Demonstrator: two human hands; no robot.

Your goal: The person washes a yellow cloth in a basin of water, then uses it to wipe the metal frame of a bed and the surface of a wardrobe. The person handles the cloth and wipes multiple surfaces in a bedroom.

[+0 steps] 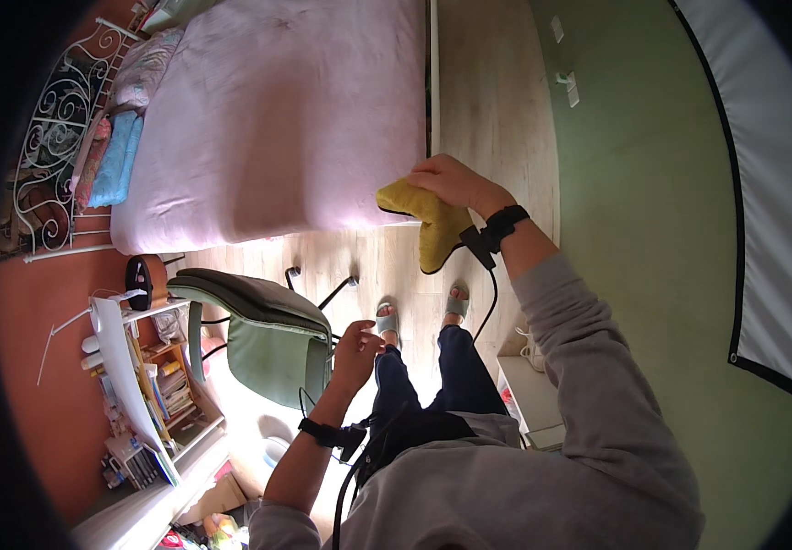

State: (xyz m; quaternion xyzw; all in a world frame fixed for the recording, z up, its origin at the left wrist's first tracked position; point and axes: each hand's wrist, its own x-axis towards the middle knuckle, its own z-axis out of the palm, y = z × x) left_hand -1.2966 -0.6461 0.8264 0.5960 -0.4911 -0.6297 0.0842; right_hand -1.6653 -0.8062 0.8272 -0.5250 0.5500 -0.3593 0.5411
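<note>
A yellow cloth with a dark edge [430,218] hangs from my right hand [452,181], pinched between thumb and fingers. It is held above the floor by the near right corner of the bed [341,110], which has a pink cover. My left hand [356,354] holds nothing, its fingers loosely bent and apart, to the right of a green office chair [272,364]. Each wrist wears a black strap with a small device and a cable. My feet, in grey slippers [387,320], stand on the pale wooden floor [341,251].
A white desk [121,371] with shelves of books stands left, behind the chair. A white low cabinet [533,399] is at my right, near the green wall [636,227]. A white sheet with black edging [774,206] hangs there. Folded blue bedding [115,159] lies by the metal headboard [59,148].
</note>
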